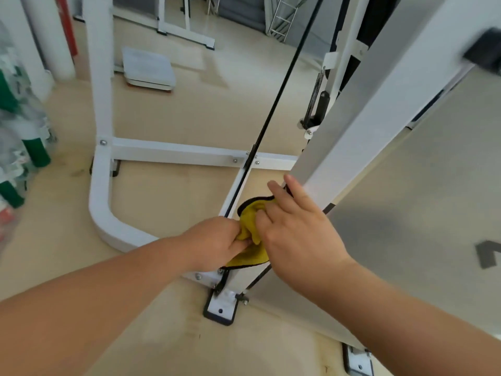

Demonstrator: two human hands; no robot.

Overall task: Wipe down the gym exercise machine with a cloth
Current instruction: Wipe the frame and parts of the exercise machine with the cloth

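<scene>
A yellow cloth [250, 213] with a dark edge is bunched low down against the white steel frame [173, 154] of the gym machine, near its floor bracket. My left hand [217, 240] grips the cloth from the left, fingers curled into its folds. My right hand [295, 226] lies over the cloth from the right with fingers spread and fairly straight, fingertips near the slanted white upright [379, 104]. A black cable [282, 88] runs diagonally down to the frame just beside the cloth.
Beige floor surrounds the frame. A flat grey pad [149, 69] lies on the floor at the back. Green and white items [19, 131] are stacked at the left edge. A grey panel [406, 213] fills the right. Bolted foot plates [221, 308] sit below my hands.
</scene>
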